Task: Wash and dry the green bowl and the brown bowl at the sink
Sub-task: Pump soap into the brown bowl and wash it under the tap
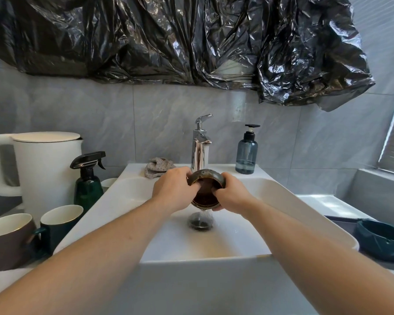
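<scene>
The brown bowl is tilted toward me under the chrome tap, above the middle of the white sink. My left hand grips its left rim, with fingers reaching inside. My right hand holds its right side and underside. Water runs off the bowl's lower edge down to the drain. The green bowl rests on the counter to the right of the sink, apart from both hands.
A grey cloth lies on the sink's back ledge, and a blue soap pump bottle stands right of the tap. A white kettle, a green spray bottle, a brown mug and a green mug crowd the left counter.
</scene>
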The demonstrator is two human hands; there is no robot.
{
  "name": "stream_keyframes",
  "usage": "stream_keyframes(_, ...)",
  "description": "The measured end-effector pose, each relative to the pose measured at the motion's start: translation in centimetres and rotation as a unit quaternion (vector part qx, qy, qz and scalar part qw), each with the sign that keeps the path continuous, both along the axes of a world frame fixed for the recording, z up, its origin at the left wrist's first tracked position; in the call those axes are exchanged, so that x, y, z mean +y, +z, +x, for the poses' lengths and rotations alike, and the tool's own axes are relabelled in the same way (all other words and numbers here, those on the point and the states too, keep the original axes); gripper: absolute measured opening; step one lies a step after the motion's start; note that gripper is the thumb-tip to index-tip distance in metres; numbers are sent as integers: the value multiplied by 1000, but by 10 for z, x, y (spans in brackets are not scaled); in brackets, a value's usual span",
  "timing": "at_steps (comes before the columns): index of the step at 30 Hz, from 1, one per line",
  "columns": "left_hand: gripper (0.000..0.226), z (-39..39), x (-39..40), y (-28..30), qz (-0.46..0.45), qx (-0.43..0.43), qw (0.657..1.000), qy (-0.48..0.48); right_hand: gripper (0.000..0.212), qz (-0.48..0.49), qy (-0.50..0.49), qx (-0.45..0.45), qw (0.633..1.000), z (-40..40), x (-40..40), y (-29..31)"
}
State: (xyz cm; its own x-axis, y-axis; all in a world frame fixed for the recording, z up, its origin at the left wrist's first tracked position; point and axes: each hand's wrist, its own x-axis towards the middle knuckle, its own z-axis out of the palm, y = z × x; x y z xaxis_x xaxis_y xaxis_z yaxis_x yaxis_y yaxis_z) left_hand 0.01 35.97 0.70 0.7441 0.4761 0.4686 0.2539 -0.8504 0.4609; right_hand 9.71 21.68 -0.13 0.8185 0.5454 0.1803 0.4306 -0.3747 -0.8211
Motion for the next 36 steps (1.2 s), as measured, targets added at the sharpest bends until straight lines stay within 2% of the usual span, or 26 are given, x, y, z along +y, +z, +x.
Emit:
stream_keyframes(4, 30, 2, 0, -3, -6, 51, 999, -13, 33, 36, -6, 18, 999, 1, 2, 0)
stream_keyframes(8, 25, 5, 4, -5, 22, 71, 997, 1, 29, 15, -6, 19, 1000, 2, 2, -1)
stream_keyframes(12, 22, 3, 4, -5, 64, 64, 996, 25, 24, -41, -2, -31, 999, 1, 1, -2)
stream_keyframes(16, 19, 3, 6, -5, 47, 54, 997, 24, 20, -30, -12, -40, 999, -1, -1, 0)
stream_keyframes(21, 23, 6, 6, -3, -13, 25, 1000, 0, 25, 45, -35, 54, 997, 2, -1, 3)
stream_keyframes(24, 35, 7, 3, -4, -25, 39, 999, -13, 27, 97, -39, 112, 988, 3, 0, 4)
stream_keyframes(31, 49, 3, -3, -2, -112, 40, 989, -85, 41, 134, -52, 160, 977, 3, 0, 4)
stream_keyframes(36, 64, -2, -4, -1, -134, 38, 985, -99, 28, 130, -39, 184, 974, 1, -1, 6)
